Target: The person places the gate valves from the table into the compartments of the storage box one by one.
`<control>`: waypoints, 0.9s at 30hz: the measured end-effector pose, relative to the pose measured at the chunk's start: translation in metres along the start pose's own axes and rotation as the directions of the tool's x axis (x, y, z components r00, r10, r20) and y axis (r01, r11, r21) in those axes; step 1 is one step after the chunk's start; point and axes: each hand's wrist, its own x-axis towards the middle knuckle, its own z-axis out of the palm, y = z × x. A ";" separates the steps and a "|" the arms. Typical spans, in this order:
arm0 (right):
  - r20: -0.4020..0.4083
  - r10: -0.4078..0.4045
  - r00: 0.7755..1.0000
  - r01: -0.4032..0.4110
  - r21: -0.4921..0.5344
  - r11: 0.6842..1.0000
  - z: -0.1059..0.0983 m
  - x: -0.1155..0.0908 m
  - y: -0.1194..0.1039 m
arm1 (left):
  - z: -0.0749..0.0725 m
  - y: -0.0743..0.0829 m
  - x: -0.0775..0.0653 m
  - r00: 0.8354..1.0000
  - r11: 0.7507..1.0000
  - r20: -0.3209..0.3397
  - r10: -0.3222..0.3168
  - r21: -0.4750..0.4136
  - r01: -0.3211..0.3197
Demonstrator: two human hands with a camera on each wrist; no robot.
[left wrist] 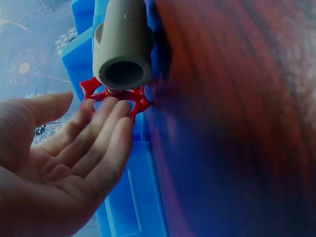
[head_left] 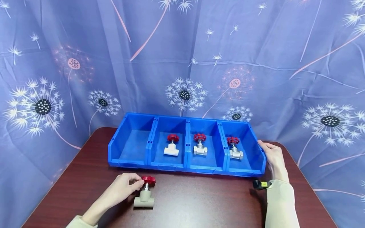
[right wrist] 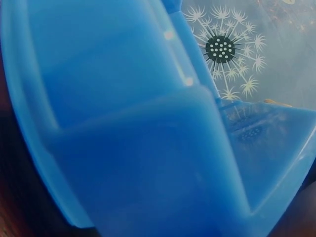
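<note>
A beige tee-shaped valve (head_left: 144, 201) with a red handwheel (head_left: 149, 180) is at the table's front left. My left hand (head_left: 125, 188) reaches it from the left, fingertips right at the handwheel. In the left wrist view the fingers (left wrist: 106, 143) are nearly straight beside the wheel, and the thumb stands apart. My right hand (head_left: 275, 158) holds the right end wall of a row of blue bins (head_left: 188, 169), a fingertip showing at the rim. The right wrist view is mostly filled by blue bin wall (right wrist: 148, 168), which hides most of that hand.
The second bin from the left holds a white valve (head_left: 171, 149); the two bins to its right hold metal valves (head_left: 200, 149) (head_left: 236, 153), all with red handwheels. Behind the brown table (head_left: 205, 202) hangs a blue dandelion-patterned curtain (head_left: 159, 79). A black wrist device (head_left: 259, 185) sits at the right sleeve.
</note>
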 end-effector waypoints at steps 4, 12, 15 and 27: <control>0.007 0.001 1.000 -0.001 0.006 1.000 0.000 -0.001 0.000 | 0.000 -0.005 -0.001 0.995 0.999 0.100 0.004 -0.033 -0.001; 0.008 0.002 1.000 -0.002 -0.014 1.000 -0.001 -0.001 0.000 | 0.003 -0.006 0.002 0.993 0.998 0.115 0.019 -0.056 -0.013; 0.005 0.007 1.000 -0.007 0.004 1.000 0.000 -0.001 0.000 | 0.003 -0.004 0.002 0.999 1.000 0.051 0.005 -0.030 -0.003; 0.004 0.015 1.000 -0.015 0.006 1.000 0.001 -0.002 -0.001 | 0.002 -0.006 0.013 0.999 1.000 -0.030 -0.018 0.008 0.018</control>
